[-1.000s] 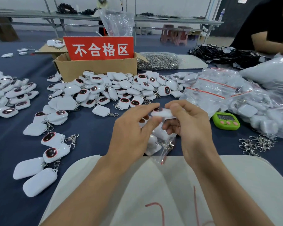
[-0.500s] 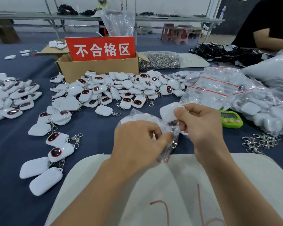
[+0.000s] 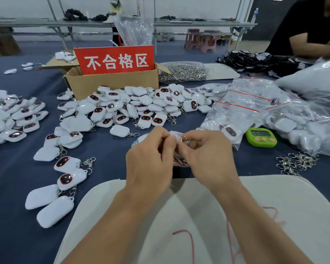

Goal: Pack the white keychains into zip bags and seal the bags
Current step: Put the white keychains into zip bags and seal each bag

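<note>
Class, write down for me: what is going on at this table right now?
A person's left hand and right hand both pinch a small zip bag with keychains inside, over the blue table. Whether it is sealed cannot be seen. Loose white keychains lie heaped behind it, and filled bags are piled to the right.

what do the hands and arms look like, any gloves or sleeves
The left hand and right hand are bare, no gloves, and no watch or bracelet shows at either wrist. The left forearm and right forearm are uncovered down to the picture's bottom edge; no sleeve is in view.
</note>
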A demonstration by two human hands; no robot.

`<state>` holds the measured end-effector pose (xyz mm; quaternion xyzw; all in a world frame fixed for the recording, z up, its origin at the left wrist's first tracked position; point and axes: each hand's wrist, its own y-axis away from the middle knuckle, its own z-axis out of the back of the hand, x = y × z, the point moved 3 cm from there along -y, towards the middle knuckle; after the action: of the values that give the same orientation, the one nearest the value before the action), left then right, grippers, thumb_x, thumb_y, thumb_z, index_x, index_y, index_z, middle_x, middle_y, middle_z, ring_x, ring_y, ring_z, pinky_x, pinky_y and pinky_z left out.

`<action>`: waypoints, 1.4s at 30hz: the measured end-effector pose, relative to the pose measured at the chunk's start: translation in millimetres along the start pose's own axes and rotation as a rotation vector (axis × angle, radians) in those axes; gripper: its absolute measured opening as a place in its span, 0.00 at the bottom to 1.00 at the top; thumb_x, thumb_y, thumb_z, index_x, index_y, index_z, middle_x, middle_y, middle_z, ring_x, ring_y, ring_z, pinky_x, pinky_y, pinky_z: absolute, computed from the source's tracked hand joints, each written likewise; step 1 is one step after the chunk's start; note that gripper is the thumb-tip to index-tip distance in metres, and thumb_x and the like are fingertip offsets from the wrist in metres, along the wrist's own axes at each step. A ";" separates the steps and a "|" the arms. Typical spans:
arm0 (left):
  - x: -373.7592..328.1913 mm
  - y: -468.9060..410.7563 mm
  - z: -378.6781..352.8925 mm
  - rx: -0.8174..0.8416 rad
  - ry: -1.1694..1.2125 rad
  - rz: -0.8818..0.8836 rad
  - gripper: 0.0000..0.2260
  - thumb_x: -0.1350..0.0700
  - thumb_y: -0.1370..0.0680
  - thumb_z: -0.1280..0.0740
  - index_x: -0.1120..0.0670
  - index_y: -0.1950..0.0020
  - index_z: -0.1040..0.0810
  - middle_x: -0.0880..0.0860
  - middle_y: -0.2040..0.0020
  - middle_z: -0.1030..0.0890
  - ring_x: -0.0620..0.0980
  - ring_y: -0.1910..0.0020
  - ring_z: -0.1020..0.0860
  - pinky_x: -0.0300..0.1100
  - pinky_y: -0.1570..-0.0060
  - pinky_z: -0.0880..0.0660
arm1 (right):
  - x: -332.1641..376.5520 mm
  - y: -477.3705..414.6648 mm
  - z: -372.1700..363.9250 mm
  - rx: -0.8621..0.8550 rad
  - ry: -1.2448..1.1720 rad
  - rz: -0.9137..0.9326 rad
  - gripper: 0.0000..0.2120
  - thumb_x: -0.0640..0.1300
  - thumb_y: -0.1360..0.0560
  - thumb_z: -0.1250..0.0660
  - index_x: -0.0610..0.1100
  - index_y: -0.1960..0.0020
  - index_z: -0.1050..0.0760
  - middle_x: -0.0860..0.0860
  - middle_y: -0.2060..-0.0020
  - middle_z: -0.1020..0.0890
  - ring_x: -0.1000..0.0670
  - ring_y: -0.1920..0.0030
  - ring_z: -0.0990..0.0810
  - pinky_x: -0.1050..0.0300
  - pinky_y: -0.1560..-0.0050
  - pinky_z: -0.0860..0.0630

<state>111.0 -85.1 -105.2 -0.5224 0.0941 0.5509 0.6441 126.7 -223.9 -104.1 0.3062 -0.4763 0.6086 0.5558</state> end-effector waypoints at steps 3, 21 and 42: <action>-3.0 2.2 -0.2 0.060 -0.012 -0.101 0.07 0.49 0.19 0.35 0.44 0.57 0.27 0.39 0.69 0.25 0.40 0.66 0.27 0.37 0.65 0.32 | -0.9 0.5 0.8 -0.016 0.515 0.029 0.05 0.54 0.28 0.30 0.55 0.56 0.17 0.55 0.69 0.22 0.49 0.65 0.24 0.54 0.64 0.29; -20.4 17.4 2.8 0.737 -0.805 -0.112 0.11 0.43 0.20 0.40 0.48 0.58 0.33 0.48 0.64 0.31 0.53 0.63 0.31 0.46 0.69 0.44 | -13.0 -10.9 20.9 0.121 0.550 -0.073 0.06 0.51 0.25 0.28 0.48 0.53 0.17 0.53 0.61 0.16 0.50 0.55 0.20 0.56 0.53 0.25; -28.6 9.5 0.8 0.512 -0.949 -0.141 0.19 0.48 0.23 0.34 0.50 0.67 0.41 0.47 0.67 0.31 0.48 0.73 0.46 0.45 0.71 0.53 | -17.7 -19.9 21.8 -0.025 -0.443 -0.422 0.05 0.29 0.25 0.30 0.37 0.52 0.20 0.45 0.79 0.27 0.52 0.79 0.31 0.65 0.79 0.38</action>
<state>92.2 -103.4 -90.4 -0.0477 -0.1110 0.6411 0.7578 146.0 -252.2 -107.5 0.5167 -0.5194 0.3923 0.5562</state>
